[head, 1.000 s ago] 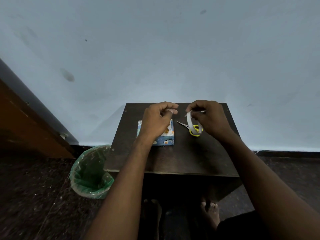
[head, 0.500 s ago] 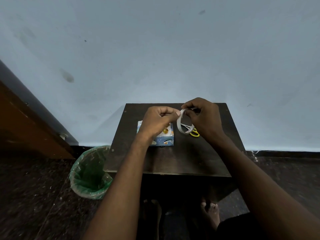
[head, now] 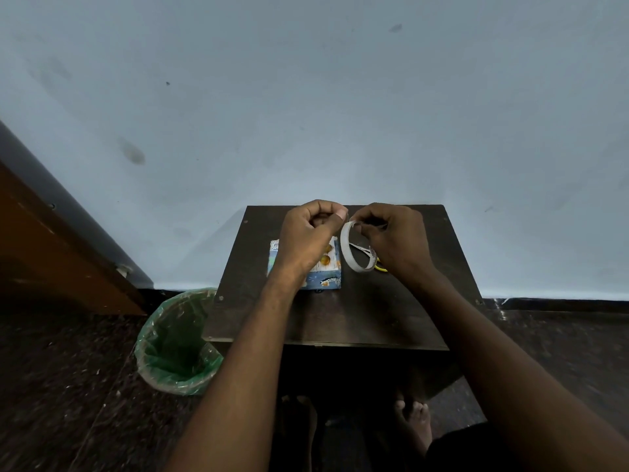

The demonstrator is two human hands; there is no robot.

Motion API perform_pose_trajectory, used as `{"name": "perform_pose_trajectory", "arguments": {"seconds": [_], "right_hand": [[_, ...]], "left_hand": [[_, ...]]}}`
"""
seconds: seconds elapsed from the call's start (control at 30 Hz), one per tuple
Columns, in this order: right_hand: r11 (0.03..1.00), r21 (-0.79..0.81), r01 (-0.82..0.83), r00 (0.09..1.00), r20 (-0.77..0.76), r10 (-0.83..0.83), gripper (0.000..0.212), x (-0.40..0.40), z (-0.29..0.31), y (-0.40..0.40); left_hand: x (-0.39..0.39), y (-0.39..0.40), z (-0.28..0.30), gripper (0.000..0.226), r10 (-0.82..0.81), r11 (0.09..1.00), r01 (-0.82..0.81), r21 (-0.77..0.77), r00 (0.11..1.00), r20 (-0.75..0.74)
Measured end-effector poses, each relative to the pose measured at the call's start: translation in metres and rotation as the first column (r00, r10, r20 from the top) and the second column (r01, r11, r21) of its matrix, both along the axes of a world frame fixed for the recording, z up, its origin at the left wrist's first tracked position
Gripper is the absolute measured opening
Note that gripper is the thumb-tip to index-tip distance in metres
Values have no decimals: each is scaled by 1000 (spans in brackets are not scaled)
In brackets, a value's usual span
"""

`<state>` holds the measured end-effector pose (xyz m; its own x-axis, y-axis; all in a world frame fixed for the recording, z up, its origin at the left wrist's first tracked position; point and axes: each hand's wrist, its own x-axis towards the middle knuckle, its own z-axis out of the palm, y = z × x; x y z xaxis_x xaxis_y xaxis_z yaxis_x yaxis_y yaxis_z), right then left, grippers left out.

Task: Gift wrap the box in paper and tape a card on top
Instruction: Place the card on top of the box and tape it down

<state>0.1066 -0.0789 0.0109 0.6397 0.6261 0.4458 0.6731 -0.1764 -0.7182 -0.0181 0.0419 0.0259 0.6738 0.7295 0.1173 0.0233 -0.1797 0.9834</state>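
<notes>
We hold the tape roll (head: 357,248) in our right hand (head: 394,240), fingers curled round its upper rim, ring standing on edge above the table (head: 340,318). Our left hand (head: 309,235) sits just left of it, thumb and forefinger pinched at the roll's top edge, likely on the tape's loose end, though the end itself is too small to make out. The wrapped box (head: 323,277) lies below and behind the left fingers, nearer that hand. Scissors (head: 371,258) lie under the roll, beside the right fingers. Next pull probably runs leftward, away from the roll.
</notes>
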Motion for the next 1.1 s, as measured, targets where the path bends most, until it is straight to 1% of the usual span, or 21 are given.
{"name": "perform_pose_trajectory", "arguments": {"seconds": [0.17, 0.23, 0.3, 0.4, 0.47, 0.57, 0.7, 0.77, 0.8, 0.87, 0.9, 0.93, 0.97, 1.1], "right_hand": [[995, -100, 21, 999, -45, -26, 21, 1, -4, 3], [993, -115, 21, 998, -54, -28, 21, 0, -4, 2], [994, -109, 30, 998, -58, -37, 21, -1, -4, 0], [994, -98, 41, 995, -91, -49, 20, 1, -4, -1], [994, -102, 46, 994, -98, -56, 16, 2, -4, -1], [992, -109, 56, 992, -105, -68, 14, 1, -6, 0], [994, -105, 20, 995, -99, -30, 20, 1, -5, 0], [996, -87, -35, 988, -152, 22, 24, 0, -3, 0], [997, -53, -64, 975, -215, 51, 25, -1, -2, 0], [993, 75, -86, 907, -407, 109, 20, -1, 2, 1], [987, 136, -82, 863, -485, 138, 15, -1, 4, 0], [981, 176, -77, 831, -532, 161, 12, -1, 6, 0], [978, 194, -74, 815, -553, 172, 11, -2, 8, 0], [980, 191, -56, 813, -561, 156, 5, -5, 3, 0]], "left_hand": [[1, -3, -1, 8, -27, 999, 24, 44, 996, 79], [0, -3, -1, 8, -44, 998, 41, 36, 996, 82], [0, -1, -1, 7, -93, 995, 91, 26, 993, 67], [-1, 0, 1, 20, -149, 989, 149, 8, 988, 48], [-1, 0, 1, 24, -136, 991, 136, 16, 990, 37], [0, 0, -1, 21, -97, 995, 96, 25, 995, 33], [1, 2, -2, 20, -96, 995, 95, 31, 995, 10], [0, 2, -2, 20, -106, 994, 106, 36, 994, -5], [-1, 2, -2, 20, -110, 993, 110, 40, 994, -13], [-1, 2, -4, 20, -127, 989, 129, 68, 991, -32], [0, 2, -5, 19, -137, 986, 140, 90, 990, -43], [0, 2, -5, 19, -145, 982, 150, 114, 988, -55], [0, 2, -5, 18, -148, 978, 155, 138, 987, -64], [1, 3, -8, 14, -127, 964, 142, 223, 989, -82]]}}
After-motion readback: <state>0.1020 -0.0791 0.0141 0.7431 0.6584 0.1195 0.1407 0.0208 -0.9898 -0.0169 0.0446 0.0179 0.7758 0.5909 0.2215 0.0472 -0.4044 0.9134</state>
